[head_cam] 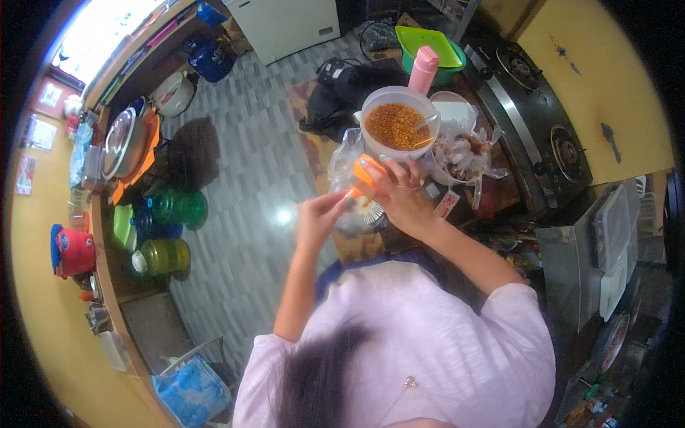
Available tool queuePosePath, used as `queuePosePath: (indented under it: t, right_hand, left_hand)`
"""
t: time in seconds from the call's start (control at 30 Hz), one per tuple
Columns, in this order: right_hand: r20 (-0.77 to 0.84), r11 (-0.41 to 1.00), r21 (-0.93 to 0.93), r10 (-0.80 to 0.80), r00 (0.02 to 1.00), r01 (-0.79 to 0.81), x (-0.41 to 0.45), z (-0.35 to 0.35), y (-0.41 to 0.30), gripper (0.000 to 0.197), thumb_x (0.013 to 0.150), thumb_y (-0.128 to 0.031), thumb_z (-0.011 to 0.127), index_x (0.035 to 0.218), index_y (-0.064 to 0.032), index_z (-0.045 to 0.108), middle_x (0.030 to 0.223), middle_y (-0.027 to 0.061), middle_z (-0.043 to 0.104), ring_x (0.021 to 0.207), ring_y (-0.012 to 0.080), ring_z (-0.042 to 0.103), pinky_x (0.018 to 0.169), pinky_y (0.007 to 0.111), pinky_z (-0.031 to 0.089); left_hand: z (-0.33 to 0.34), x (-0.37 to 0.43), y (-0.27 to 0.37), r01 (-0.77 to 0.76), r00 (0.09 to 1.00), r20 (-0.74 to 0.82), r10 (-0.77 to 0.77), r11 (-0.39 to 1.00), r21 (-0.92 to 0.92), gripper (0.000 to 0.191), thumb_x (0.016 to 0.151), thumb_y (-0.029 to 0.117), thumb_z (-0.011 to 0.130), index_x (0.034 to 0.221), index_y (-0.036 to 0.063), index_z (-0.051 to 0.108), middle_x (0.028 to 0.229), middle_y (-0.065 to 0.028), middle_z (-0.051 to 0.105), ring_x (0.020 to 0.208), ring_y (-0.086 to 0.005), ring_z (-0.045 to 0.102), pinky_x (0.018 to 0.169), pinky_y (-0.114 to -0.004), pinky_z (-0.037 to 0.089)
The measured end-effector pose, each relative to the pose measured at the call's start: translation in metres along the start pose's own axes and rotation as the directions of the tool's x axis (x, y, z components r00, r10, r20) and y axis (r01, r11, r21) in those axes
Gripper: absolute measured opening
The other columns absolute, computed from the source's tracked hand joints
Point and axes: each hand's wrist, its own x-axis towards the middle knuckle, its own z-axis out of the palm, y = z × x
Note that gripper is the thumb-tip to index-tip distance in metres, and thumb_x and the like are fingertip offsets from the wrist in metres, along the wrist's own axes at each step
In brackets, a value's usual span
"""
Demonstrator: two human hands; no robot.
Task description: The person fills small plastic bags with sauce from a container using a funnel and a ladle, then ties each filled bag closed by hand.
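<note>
My right hand (398, 195) grips an orange plastic object (369, 171), perhaps a funnel, over the near part of the table. At its narrow lower end the fingertips of my left hand (326, 214) pinch something too small to make out. Just beyond my hands stands a translucent plastic tub (370, 140) holding a reddish-brown, grainy mixture (396, 125), with a spoon (425, 122) in it. A clear plastic bag (342, 160) lies left of the tub. Beneath my hands is a pale, ridged round item (370, 210), partly covered.
More plastic bags (471, 155) lie right of the tub, near a white-lidded container (454, 112). A pink bottle (423, 69), a green basin (455, 75) and a black bag (332, 101) stand farther back. A gas stove (527, 112) is at right, water jugs (166, 257) at left.
</note>
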Motion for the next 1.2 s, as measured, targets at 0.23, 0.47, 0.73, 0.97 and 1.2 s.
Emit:
queuePosePath:
  t: [0.23, 0.47, 0.73, 0.97, 1.2]
  right_hand:
    - [-0.116, 0.755, 0.630, 0.322, 0.940, -0.181, 0.023, -0.020, 0.004, 0.099, 0.063, -0.038, 0.073, 0.137, -0.0140, 0.014, 0.140, 0.0187, 0.016, 0.126, 0.0366, 0.021, 0.102, 0.052, 0.017]
    - [0.283, -0.108, 0.956, 0.586, 0.759, -0.272, 0.020, 0.007, -0.007, 0.105, 0.069, -0.033, 0.073, 0.137, -0.0088, -0.003, 0.131, 0.0246, 0.028, 0.117, 0.0308, 0.039, 0.100, 0.040, 0.029]
    - [0.172, -0.112, 0.985, 0.676, 0.717, -0.131, 0.028, -0.008, -0.015, 0.103, 0.067, -0.014, 0.074, 0.137, -0.0095, -0.001, 0.120, 0.0174, 0.040, 0.111, 0.0242, 0.045, 0.095, 0.035, 0.037]
    - [0.017, 0.070, 0.995, 0.612, 0.791, -0.075, 0.022, -0.003, -0.009, 0.104, 0.067, -0.014, 0.073, 0.137, -0.0099, -0.002, 0.119, 0.0171, 0.043, 0.111, 0.0250, 0.046, 0.095, 0.036, 0.037]
    - [0.116, -0.181, 0.983, 0.660, 0.742, 0.007, 0.024, -0.022, 0.005, 0.101, 0.070, -0.019, 0.071, 0.137, -0.0101, -0.004, 0.121, 0.0162, 0.043, 0.111, 0.0246, 0.046, 0.095, 0.038, 0.037]
  left_hand:
    - [0.007, 0.002, -0.016, 0.127, 0.985, -0.045, -0.165, 0.882, -0.454, 0.030, 0.085, 0.016, 0.057, 0.109, -0.0024, 0.057, 0.093, -0.0096, 0.064, 0.082, -0.0146, 0.060, 0.075, -0.026, 0.048]
    - [0.032, 0.002, -0.003, 0.016, 0.988, -0.123, -0.089, 0.868, -0.497, 0.038, 0.082, 0.017, 0.061, 0.112, -0.0052, 0.054, 0.100, -0.0121, 0.062, 0.089, -0.0181, 0.060, 0.082, -0.029, 0.045]
    - [0.041, 0.002, -0.011, -0.037, 0.991, -0.133, -0.018, 0.918, -0.395, 0.030, 0.079, 0.009, 0.064, 0.105, -0.0037, 0.059, 0.098, -0.0095, 0.063, 0.088, -0.0127, 0.058, 0.082, -0.025, 0.044]
    - [0.036, 0.009, 0.000, -0.065, 0.998, -0.034, 0.055, 0.906, -0.419, 0.036, 0.080, 0.012, 0.062, 0.112, -0.0021, 0.054, 0.104, -0.0082, 0.060, 0.093, -0.0143, 0.057, 0.084, -0.029, 0.045]
    - [0.037, 0.010, 0.013, -0.038, 0.998, 0.022, 0.055, 0.881, -0.472, 0.036, 0.079, 0.008, 0.061, 0.113, -0.0016, 0.053, 0.100, -0.0105, 0.061, 0.090, -0.0173, 0.059, 0.083, -0.030, 0.045]
